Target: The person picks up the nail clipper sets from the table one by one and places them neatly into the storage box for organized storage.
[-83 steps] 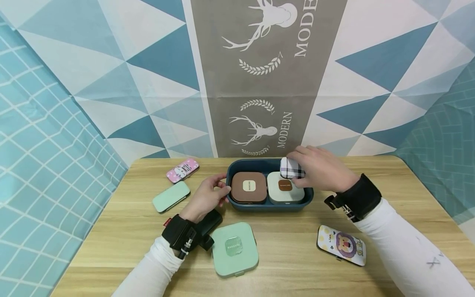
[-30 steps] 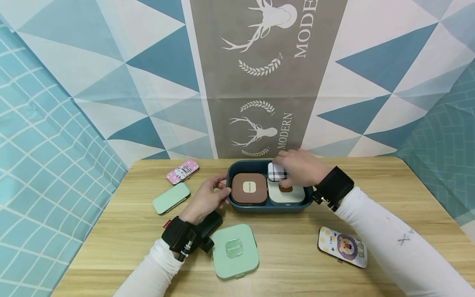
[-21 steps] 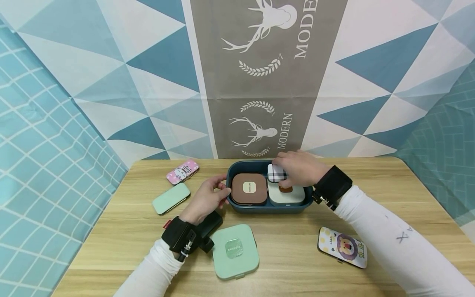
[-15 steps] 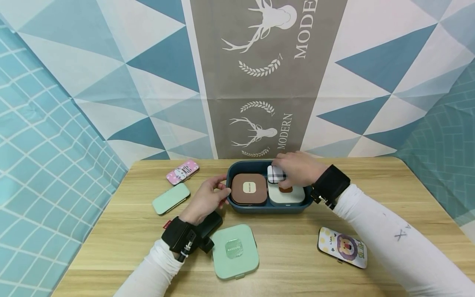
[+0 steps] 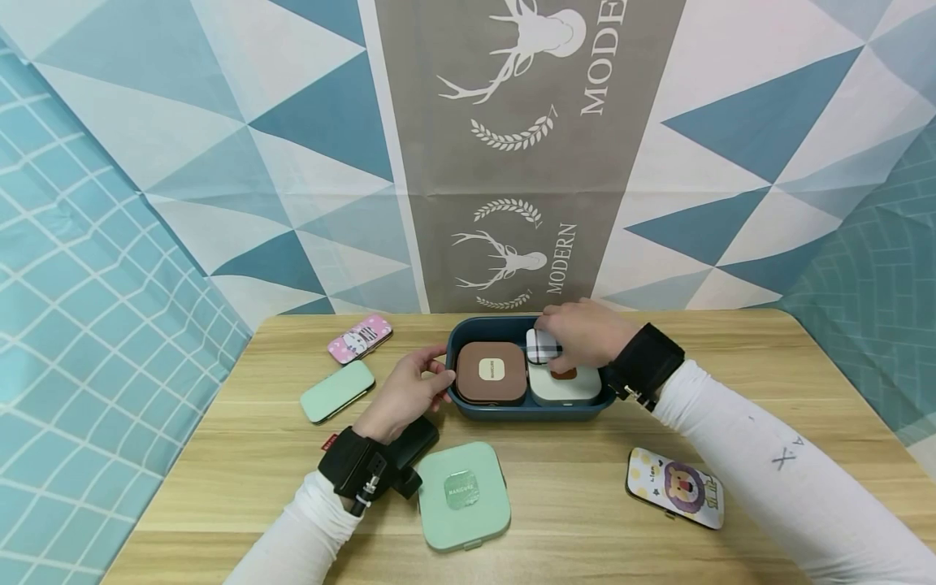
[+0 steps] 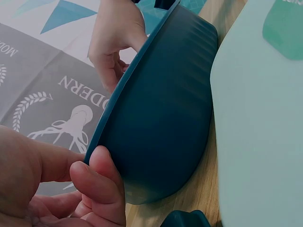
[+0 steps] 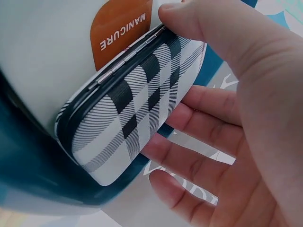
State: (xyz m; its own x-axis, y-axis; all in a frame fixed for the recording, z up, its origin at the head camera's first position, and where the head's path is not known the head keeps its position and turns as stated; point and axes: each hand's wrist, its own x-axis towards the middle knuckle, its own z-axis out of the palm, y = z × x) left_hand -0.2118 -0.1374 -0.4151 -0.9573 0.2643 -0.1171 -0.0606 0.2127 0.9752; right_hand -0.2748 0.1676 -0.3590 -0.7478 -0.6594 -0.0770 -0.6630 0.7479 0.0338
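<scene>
Orange-brown label on the white case reads MANICURE, and it's upside down from my right wrist camera lol. Brown case next to it has a cream label, and the square green case on the table says MANICURE too. Slim lion case has "Lion" printed on it; its other lettering is too small for me to make out. Backdrop says MODERN twice, with white deer heads and leafy sprigs on grey, then blue and white triangles either side. My right sleeve has pen marks like an X and an A.

Table's pale wood grain, with turquoise grid cloth off to the left and teal brick-pattern cloth on the right. Pink cartoon case and slim mint case lie at the back left.

As for the grip: my right hand pinches the black-and-white plaid case by its right end, thumb on the hinge side, fingers on the far side, spread just as wide as the case. It's inside the navy bin, along the back of the white case; can't tell if it's touching bottom. My left hand pinches the bin's left rim between thumb and fingers.
</scene>
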